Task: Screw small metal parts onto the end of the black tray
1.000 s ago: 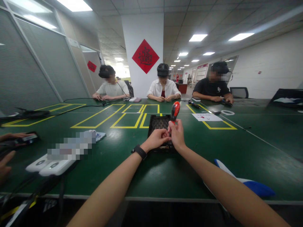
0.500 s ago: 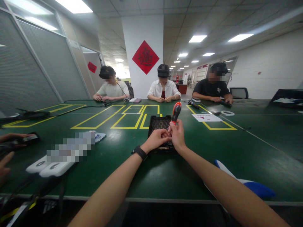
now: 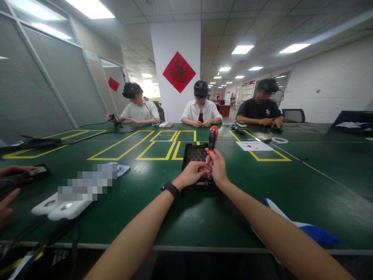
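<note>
A screwdriver (image 3: pixel 213 138) with a red and black handle stands nearly upright over a black open case (image 3: pixel 189 153) on the green table. My right hand (image 3: pixel 218 167) holds it low, just under the handle, fingers pinched round it. My left hand (image 3: pixel 194 173), with a black watch on the wrist, has its fingers closed at the thin shaft, above the case's near part. Whether those fingers grip the shaft or some small part is too small to tell. Both hands hide part of the case's inside.
White devices (image 3: pixel 68 208) with cables lie at left, beside another person's hands (image 3: pixel 8 198). A blue and white object (image 3: pixel 317 232) is under my right forearm. A paper sheet (image 3: pixel 254 146) and white ring (image 3: pixel 279 140) lie further back. Three people sit across the green table (image 3: pixel 140 217).
The screwdriver's handle has shifted slightly left and stands more upright. My right fingers have changed their hold a little. The person at the back left has lifted a hand with a dark object.
</note>
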Motion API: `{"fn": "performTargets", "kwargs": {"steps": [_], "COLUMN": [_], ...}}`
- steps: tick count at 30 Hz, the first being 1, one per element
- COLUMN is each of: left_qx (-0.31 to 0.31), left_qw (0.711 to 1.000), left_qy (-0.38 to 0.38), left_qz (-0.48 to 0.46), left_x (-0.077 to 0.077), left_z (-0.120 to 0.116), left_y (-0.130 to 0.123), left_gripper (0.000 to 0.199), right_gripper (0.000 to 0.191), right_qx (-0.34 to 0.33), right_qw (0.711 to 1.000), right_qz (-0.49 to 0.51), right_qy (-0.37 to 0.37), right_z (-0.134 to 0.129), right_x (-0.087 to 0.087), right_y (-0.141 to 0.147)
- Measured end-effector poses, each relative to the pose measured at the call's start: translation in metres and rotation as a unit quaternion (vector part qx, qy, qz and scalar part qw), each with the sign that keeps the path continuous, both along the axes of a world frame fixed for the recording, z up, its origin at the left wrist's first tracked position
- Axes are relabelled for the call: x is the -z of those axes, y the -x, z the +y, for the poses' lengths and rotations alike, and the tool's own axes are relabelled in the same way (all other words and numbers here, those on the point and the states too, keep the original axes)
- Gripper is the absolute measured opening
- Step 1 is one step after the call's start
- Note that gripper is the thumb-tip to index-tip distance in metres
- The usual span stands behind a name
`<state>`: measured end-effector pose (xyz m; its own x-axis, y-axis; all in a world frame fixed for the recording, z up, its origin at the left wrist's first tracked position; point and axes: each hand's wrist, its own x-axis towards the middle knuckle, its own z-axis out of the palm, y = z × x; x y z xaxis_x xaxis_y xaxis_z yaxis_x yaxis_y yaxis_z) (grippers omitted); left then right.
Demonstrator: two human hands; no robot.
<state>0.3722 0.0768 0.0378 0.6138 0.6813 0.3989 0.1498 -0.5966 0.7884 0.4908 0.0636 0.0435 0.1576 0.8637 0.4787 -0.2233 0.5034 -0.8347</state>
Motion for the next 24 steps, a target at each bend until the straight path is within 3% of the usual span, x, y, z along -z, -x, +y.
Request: {"fn": "performTargets", "kwargs": {"steps": [11,19,24], "left_qx": [-0.029,-0.014,-0.007], "left_qw": [0.999,0.999,1.000], "left_qy": [-0.023,-0.022,-0.025], "left_qz": [0.008,0.019,0.016], "left_x": [0.0036,0.0034,0.0024], "left_z": [0.0026,0.0025,0.0014], "left_y": [-0.0001,0.0006,0.0006], "left_gripper": [0.024,0.020,0.018], "right_gripper": [0.021,0.021,0.021], "right_qx": [0.053,-0.009,0.010], "right_qw": [0.998,1.000,1.000], "right_qz": [-0.012,0.015,0.005], "right_qy": [-0.041,0.008,-0.009], "right_z": [-0.0024,-0.0011,-0.0009], "right_x": [-0.0003,-0.0013,-0.0011], "right_y": [0.0021,0.0010,0.0008]}}
